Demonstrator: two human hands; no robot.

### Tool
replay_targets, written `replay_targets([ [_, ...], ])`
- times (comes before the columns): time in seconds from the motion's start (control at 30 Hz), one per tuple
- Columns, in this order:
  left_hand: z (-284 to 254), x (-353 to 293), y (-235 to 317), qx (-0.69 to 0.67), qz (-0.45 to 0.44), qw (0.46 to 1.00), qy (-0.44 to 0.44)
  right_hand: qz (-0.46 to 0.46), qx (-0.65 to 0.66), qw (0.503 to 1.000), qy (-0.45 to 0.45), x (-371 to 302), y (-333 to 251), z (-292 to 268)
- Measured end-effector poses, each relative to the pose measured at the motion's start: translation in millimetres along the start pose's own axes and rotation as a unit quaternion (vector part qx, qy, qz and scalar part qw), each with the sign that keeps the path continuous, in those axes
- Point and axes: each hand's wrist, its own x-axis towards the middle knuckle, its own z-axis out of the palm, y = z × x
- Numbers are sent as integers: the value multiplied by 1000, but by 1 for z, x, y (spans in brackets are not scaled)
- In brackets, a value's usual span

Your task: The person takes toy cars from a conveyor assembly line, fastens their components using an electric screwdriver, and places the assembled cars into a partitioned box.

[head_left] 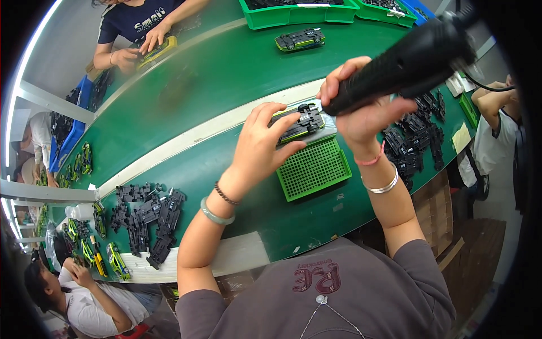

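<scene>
An upside-down toy car with a black underside and a yellow-green body lies on the pale strip in front of me. My left hand grips it from the left, fingers over the far side and thumb on the near side. In my right hand is a black electric screwdriver, its front end angled down to the car's right end. The tip is hidden behind my fingers and the handle. Just below the car sits a green perforated tray.
Piles of black chassis parts lie left and right. Another upturned car rests across the belt, below green bins. A co-worker's hands hold a yellow car at far left. More people sit at both sides.
</scene>
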Motion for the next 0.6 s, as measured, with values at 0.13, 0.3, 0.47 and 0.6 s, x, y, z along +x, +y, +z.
replay_targets([
  [0.13, 0, -5, -11, 75, 25, 994, -80, 20, -61, 998, 12, 7, 17, -18],
  [0.3, 1, -6, -15, 59, 7, 994, -97, 28, -71, 997, 23, 7, 29, -24],
  [0.47, 1, -7, -16, 51, 15, 994, -96, 44, -83, 995, 14, 6, 31, -26],
  [0.6, 0, -6, -16, 53, 16, 993, -102, 54, -87, 995, -5, 6, 38, -29],
])
